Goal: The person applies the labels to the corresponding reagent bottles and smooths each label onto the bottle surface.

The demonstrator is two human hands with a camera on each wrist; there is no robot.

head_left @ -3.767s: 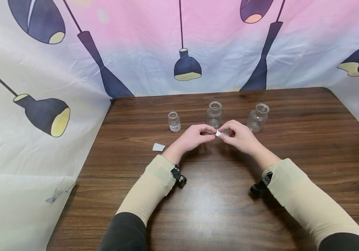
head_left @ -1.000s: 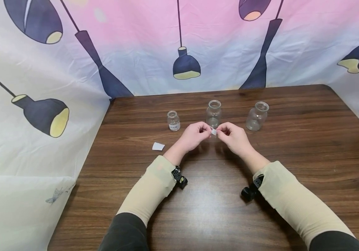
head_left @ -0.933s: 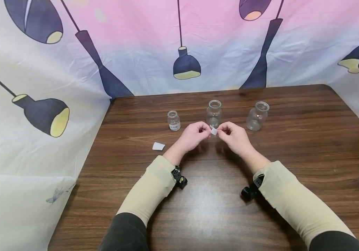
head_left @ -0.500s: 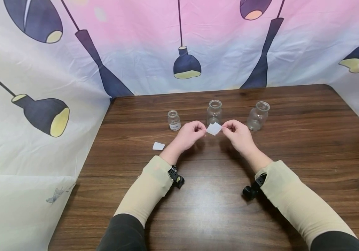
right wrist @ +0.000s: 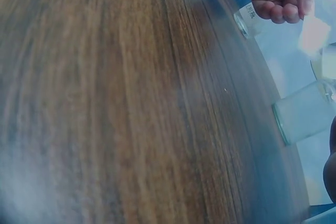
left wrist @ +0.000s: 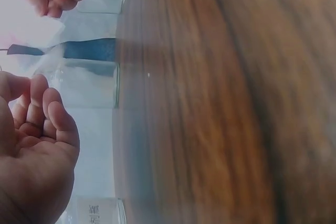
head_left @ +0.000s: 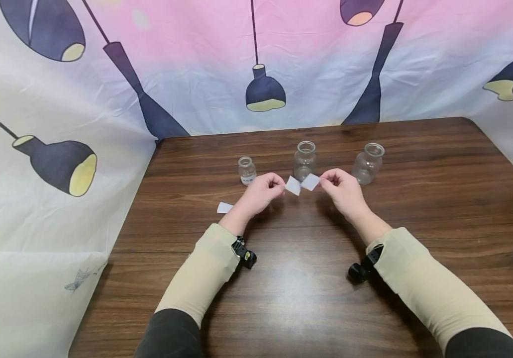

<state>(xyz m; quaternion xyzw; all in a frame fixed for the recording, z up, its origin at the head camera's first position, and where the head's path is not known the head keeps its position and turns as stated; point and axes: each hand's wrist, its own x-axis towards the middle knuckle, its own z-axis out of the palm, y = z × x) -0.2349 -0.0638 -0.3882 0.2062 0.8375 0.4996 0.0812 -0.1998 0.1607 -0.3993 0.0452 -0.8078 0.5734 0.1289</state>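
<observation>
In the head view my left hand (head_left: 258, 193) pinches a small white piece of label paper (head_left: 293, 185) by its left edge, between thumb and forefinger. A second white piece of label paper (head_left: 311, 182) is pinched at its right corner by my right hand (head_left: 343, 193). The two pieces are side by side in the air, their near corners almost meeting. Just behind them stands a clear glass jar (head_left: 305, 159), partly covered by the paper. The right wrist view shows the left hand's paper (right wrist: 315, 32) very bright; only a bit of the right hand (right wrist: 329, 174) appears there.
A smaller glass jar (head_left: 247, 171) with a printed label stands behind the left hand. Another clear jar (head_left: 368, 164) is beyond the right hand. A white paper piece (head_left: 224, 207) lies on the wooden table (head_left: 305, 298) by the left wrist.
Both hands have moved apart, the left hand more. The white pieces, one small patch a second ago and overlapping half a second ago, have separated sideways, one in each hand.
</observation>
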